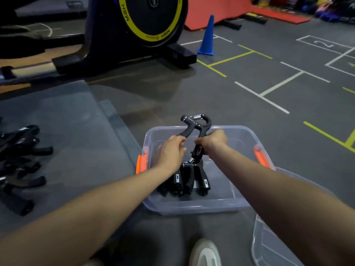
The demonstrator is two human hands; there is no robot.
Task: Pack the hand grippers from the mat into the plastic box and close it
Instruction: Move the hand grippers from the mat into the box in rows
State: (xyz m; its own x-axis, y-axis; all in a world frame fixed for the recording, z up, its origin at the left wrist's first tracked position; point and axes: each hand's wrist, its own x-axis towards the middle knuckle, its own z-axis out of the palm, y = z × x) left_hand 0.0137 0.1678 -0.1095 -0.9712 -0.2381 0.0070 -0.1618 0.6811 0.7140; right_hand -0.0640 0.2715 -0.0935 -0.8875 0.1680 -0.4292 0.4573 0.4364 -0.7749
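Both hands hold one black gripper point(196, 124) over the box point(244, 202): the left hand point(171, 152) curls round one handle, the right hand point(212, 142) clasps the other, spring end pointing up and away. Below them, several more grippers point(189, 177) already lie bunched inside the clear box, which sits open on the grey floor with orange latches point(141, 163) at both ends. To the left, more grippers point(19, 162) wait on the mat point(67, 131). A clear lid point(269, 246) rests by the right arm, a blue cone point(207, 37) stands farther off
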